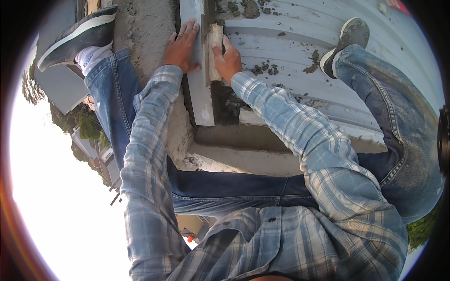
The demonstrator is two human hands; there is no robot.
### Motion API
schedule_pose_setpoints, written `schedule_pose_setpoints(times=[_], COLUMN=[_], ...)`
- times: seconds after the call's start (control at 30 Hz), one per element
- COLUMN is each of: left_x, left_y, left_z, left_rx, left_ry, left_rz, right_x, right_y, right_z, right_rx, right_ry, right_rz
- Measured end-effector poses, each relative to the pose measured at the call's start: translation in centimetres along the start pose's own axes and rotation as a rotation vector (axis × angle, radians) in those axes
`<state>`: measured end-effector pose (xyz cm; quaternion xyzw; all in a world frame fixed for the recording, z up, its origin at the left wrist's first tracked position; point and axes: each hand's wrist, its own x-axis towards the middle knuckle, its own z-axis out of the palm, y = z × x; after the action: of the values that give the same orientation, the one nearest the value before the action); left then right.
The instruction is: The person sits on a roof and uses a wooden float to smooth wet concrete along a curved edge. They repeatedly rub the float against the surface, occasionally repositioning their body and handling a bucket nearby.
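Observation:
My left hand [182, 49] lies with its fingers spread over the left edge of a long, pale grey straight board [200, 100], its thumb toward the board's face. To the right of it, my right hand [227, 58] is closed on the pale wooden grip of a wooden float [215, 42]. The float appears nearly edge-on, its thin base along the right side of the board. Part of the grip is hidden by my fingers. Rough grey mortar [143, 33] covers the wall top left of the board.
Ribbed metal roofing [290, 51] spreads to the right, dotted with mortar crumbs [266, 68] and a larger lump [251, 9]. A mortar-coated ledge [248, 157] runs below the board. My legs straddle the wall. Beyond the left edge, rooftops and trees [86, 126] lie far below.

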<state>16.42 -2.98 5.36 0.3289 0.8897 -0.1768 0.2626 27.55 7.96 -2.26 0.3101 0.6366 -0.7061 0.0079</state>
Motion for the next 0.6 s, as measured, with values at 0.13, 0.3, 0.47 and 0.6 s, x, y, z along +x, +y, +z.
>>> schedule_pose_setpoints(times=[0.13,0.3,0.47,0.6], left_x=[0.9,0.8,0.0,0.8], left_y=[0.3,0.6,1.0,1.3], left_z=[-0.5,-0.7,-1.1,-1.5], left_rx=[-0.026,-0.009,-0.039,-0.028], left_ry=[0.036,-0.028,-0.054,-0.03], left_rz=[0.016,-0.026,-0.023,-0.026], right_x=[8.1,-0.8,0.5,11.5], right_y=[-3.2,1.8,2.4,-3.9], right_z=[-0.5,-0.4,0.8,-0.6], right_rx=[-0.023,-0.053,0.0,-0.016], right_ry=[0.068,-0.111,0.083,0.093], right_rz=[0.111,0.117,-0.037,0.041])
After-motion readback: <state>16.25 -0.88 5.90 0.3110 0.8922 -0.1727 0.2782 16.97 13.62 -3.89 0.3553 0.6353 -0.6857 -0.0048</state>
